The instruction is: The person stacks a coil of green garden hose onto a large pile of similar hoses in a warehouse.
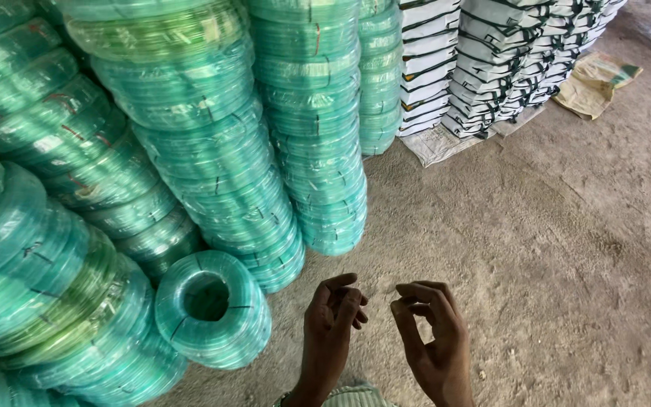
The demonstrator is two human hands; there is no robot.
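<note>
L hand (334,313) & R hand (432,332) raised, fingers loosely curled, nothing visibly held. Nearest: upright coil of translucent green plastic hose (212,309). Advice: grip through coil's centre, both hands.

A coil of translucent green hose (212,309) stands on edge on the dirt floor, its open centre facing up toward the camera. Dark ties bind it at several spots. It leans against taller stacks of like coils, nearest the left hand.
</note>
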